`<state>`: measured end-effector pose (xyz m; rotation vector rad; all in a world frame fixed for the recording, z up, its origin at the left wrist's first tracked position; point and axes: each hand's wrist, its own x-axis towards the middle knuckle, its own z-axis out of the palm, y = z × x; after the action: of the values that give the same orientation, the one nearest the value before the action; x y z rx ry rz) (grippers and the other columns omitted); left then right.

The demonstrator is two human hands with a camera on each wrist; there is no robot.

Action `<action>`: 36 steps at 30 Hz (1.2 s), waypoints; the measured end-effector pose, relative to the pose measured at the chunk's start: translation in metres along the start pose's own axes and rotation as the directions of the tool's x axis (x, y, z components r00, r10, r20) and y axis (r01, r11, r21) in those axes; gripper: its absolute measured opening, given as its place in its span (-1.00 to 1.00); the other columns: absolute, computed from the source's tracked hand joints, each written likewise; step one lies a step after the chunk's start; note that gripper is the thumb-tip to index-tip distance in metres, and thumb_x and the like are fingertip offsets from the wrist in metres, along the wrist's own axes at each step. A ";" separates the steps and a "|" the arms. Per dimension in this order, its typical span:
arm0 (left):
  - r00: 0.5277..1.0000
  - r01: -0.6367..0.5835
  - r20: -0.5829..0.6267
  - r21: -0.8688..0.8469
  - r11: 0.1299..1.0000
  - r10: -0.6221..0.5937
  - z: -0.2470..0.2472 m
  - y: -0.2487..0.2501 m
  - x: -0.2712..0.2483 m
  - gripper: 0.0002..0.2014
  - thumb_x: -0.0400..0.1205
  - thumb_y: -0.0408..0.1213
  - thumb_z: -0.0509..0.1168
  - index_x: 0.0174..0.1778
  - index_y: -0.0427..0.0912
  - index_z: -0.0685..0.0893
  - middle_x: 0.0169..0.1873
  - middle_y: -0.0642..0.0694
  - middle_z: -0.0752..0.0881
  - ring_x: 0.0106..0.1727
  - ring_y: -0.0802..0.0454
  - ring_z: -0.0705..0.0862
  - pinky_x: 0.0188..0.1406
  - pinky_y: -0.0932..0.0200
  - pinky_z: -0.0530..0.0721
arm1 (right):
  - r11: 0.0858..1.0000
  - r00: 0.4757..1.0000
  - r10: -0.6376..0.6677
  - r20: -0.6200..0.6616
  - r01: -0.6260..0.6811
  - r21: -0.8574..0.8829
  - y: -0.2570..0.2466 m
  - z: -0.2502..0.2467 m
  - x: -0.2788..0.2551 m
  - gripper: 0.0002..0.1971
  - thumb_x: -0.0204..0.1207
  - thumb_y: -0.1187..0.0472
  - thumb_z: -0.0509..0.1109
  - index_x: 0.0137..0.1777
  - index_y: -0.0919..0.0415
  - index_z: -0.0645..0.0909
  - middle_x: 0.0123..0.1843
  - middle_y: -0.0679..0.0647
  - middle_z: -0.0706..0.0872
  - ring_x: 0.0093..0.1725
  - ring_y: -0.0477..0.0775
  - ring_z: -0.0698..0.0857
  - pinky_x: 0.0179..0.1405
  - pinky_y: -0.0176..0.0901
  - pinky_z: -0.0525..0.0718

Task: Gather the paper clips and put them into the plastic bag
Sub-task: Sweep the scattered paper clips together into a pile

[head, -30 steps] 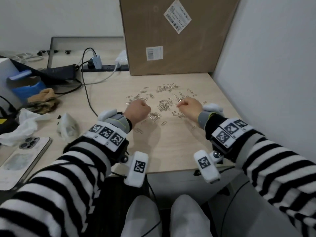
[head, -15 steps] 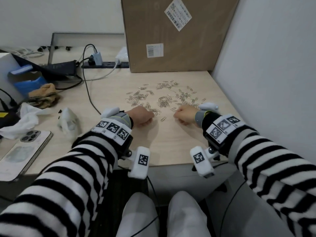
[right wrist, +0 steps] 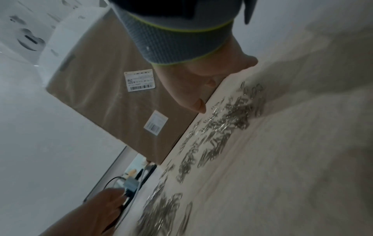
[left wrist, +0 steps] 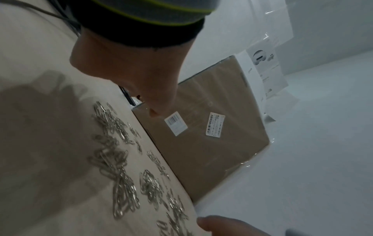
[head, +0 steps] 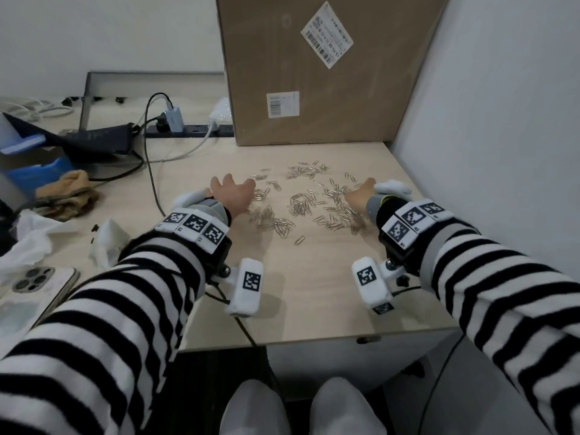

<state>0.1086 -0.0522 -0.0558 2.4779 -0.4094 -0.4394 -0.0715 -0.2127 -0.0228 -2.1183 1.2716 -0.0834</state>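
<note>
Several silver paper clips point(head: 301, 202) lie scattered in loose heaps on the light wooden table point(head: 314, 293). My left hand point(head: 232, 193) lies open, fingers spread, at the left edge of the clips. My right hand point(head: 361, 194) stands on its edge at their right side, with its fingers stretched out. Neither hand holds anything. The left wrist view shows the clips point(left wrist: 121, 175) blurred below the left hand point(left wrist: 141, 71). In the right wrist view the clips point(right wrist: 222, 127) lie beyond the right hand point(right wrist: 191, 83). A bit of clear plastic point(head: 221, 113) shows behind the box's left edge.
A big cardboard box point(head: 329, 73) stands right behind the clips and a white wall closes the right side. A power strip point(head: 194, 130), a cable point(head: 153, 183), a brown cloth point(head: 66, 193), crumpled white tissue point(head: 106, 243) and a phone point(head: 28, 293) lie to the left.
Both hands were curled into fists close together at the near side of the clips. They have opened and moved apart and forward, one to each side of the scatter.
</note>
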 end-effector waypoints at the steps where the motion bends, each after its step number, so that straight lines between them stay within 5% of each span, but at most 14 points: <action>1: 0.999 0.006 0.038 0.056 0.998 -0.008 -0.001 -0.002 0.005 -0.25 0.52 0.17 -0.02 0.65 -0.03 0.13 0.69 -0.09 0.02 0.67 -0.24 0.02 0.63 -0.20 -0.01 | 1.000 1.000 0.010 0.025 -0.009 -0.020 0.000 -0.003 0.002 -0.51 0.64 0.15 0.23 0.52 0.32 0.34 0.49 0.28 0.48 0.47 0.29 0.48 0.35 0.00 0.47; 5: 0.985 -0.079 0.171 0.241 0.967 0.038 -0.001 -0.001 0.022 -0.40 0.64 0.04 -0.12 0.62 -0.05 0.14 0.69 -0.12 0.02 0.69 -0.24 -0.11 0.64 -0.20 -0.16 | 0.996 0.993 0.038 0.108 -0.028 -0.089 -0.001 -0.003 0.021 -0.56 0.65 0.10 0.20 0.46 0.30 0.45 0.47 0.24 0.53 0.46 0.26 0.51 0.34 -0.01 0.49; 8: 0.971 -0.135 0.222 0.201 0.970 0.089 0.008 0.014 0.019 -0.50 0.72 -0.13 -0.11 0.61 -0.16 0.19 0.67 -0.22 0.09 0.68 -0.23 -0.03 0.65 -0.18 -0.13 | 0.992 0.985 0.042 0.165 -0.022 -0.125 -0.006 0.007 0.033 -0.52 0.66 0.01 0.15 0.48 0.26 0.44 0.50 0.22 0.50 0.48 0.25 0.49 0.28 -0.05 0.49; 10: 0.951 -0.192 0.265 0.106 0.976 0.159 0.016 0.024 0.011 -0.53 0.75 -0.23 -0.06 0.61 -0.18 0.22 0.67 -0.25 0.08 0.68 -0.25 -0.02 0.65 -0.24 -0.11 | 0.983 0.978 0.044 0.202 -0.007 -0.183 -0.014 0.017 0.032 -0.42 0.69 -0.04 0.06 0.62 0.26 0.21 0.63 0.22 0.29 0.59 0.27 0.34 0.40 -0.02 0.41; 13: 0.888 -0.239 0.374 -0.122 0.963 0.267 0.027 0.036 -0.002 -0.48 0.78 -0.11 -0.05 0.66 -0.22 0.13 0.69 -0.19 0.02 0.70 -0.17 -0.08 0.67 -0.15 -0.13 | 0.966 0.969 -0.043 0.244 0.102 -0.238 -0.024 0.034 0.028 -0.33 0.71 -0.05 -0.01 0.69 0.23 -0.13 0.72 0.20 -0.05 0.69 0.27 0.03 0.59 0.03 0.16; 16: 0.809 -0.208 0.473 -0.323 0.923 0.348 0.037 0.038 -0.005 -0.32 0.70 0.11 0.04 0.69 -0.09 0.02 0.69 0.02 0.01 0.71 -0.02 -0.06 0.69 -0.07 -0.05 | 0.960 0.923 -0.149 0.354 0.220 -0.171 -0.027 0.044 0.029 -0.34 0.70 -0.07 0.01 0.69 0.22 -0.05 0.73 0.13 -0.06 0.71 0.20 -0.02 0.64 0.06 0.04; 18: 0.790 -0.173 0.502 -0.370 0.913 0.353 0.034 0.039 -0.004 -0.36 0.73 0.05 0.05 0.69 -0.08 0.04 0.67 0.05 0.08 0.69 0.04 0.06 0.66 0.07 0.04 | 0.961 0.881 -0.217 0.420 0.269 -0.068 -0.026 0.039 0.030 -0.39 0.70 -0.07 0.04 0.68 0.14 0.06 0.72 0.07 0.05 0.70 0.13 0.06 0.68 0.07 0.07; 24: 0.861 -0.227 0.387 -0.287 0.931 0.329 0.005 0.054 0.037 -0.43 0.74 0.03 0.01 0.67 -0.03 0.11 0.67 0.01 0.13 0.65 -0.03 0.20 0.57 0.10 0.11 | 0.954 0.935 -0.249 0.252 0.282 -0.100 -0.024 0.000 0.082 -0.41 0.65 -0.02 0.21 0.64 0.08 0.20 0.68 0.03 0.21 0.64 0.12 0.25 0.59 -0.07 0.24; 26: 0.899 -0.210 0.332 -0.244 0.947 0.285 0.001 0.056 0.054 -0.62 0.76 -0.05 0.01 0.50 0.02 0.36 0.49 -0.01 0.34 0.41 0.05 0.46 0.26 0.37 0.33 | 0.964 0.954 -0.198 0.225 0.232 -0.134 -0.024 -0.009 0.101 -0.39 0.67 -0.02 0.18 0.67 0.11 0.13 0.70 0.05 0.16 0.66 0.14 0.21 0.58 -0.05 0.24; 28: 0.914 -0.219 0.313 -0.159 0.963 0.260 -0.003 0.059 0.062 -0.72 0.78 -0.12 -0.03 0.39 0.04 0.37 0.30 0.02 0.30 0.24 0.06 0.41 0.05 0.40 0.38 | 0.967 0.967 -0.125 0.224 0.169 -0.188 -0.024 -0.012 0.115 -0.36 0.68 -0.04 0.15 0.68 0.12 0.05 0.71 0.06 0.12 0.66 0.16 0.18 0.56 -0.06 0.25; 31: 0.906 -0.209 0.373 -0.014 0.978 0.200 0.002 0.059 0.078 -0.51 0.80 -0.13 -0.11 0.63 -0.26 0.17 0.63 -0.17 0.20 0.63 -0.09 0.19 0.56 0.13 0.16 | 0.941 0.968 -0.065 0.241 0.140 -0.309 -0.028 -0.007 0.133 -0.36 0.68 0.00 0.11 0.67 0.22 0.04 0.69 0.15 0.17 0.64 0.19 0.24 0.53 -0.06 0.28; 33: 0.892 -0.227 0.405 0.023 0.974 0.198 0.008 0.063 0.082 -0.49 0.80 -0.12 -0.13 0.64 -0.29 0.17 0.66 -0.23 0.16 0.67 -0.13 0.13 0.60 0.12 0.09 | 0.915 0.959 -0.074 0.275 0.174 -0.363 -0.038 -0.001 0.142 -0.45 0.69 0.06 0.08 0.61 0.31 0.17 0.65 0.22 0.25 0.59 0.23 0.32 0.50 -0.02 0.33; 36: 0.873 -0.262 0.431 0.024 0.965 0.226 0.020 0.077 0.081 -0.44 0.79 -0.02 -0.17 0.64 -0.28 0.17 0.66 -0.16 0.17 0.67 -0.11 0.14 0.65 0.08 0.08 | 0.880 0.929 -0.119 0.351 0.262 -0.395 -0.053 0.012 0.146 -0.46 0.62 0.19 0.15 0.58 0.34 0.21 0.67 0.28 0.12 0.61 0.30 0.25 0.50 0.07 0.32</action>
<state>0.1591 -0.1532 -0.0430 2.3524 -0.9239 -0.8760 0.0505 -0.3076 -0.0416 -2.5073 0.9417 0.4864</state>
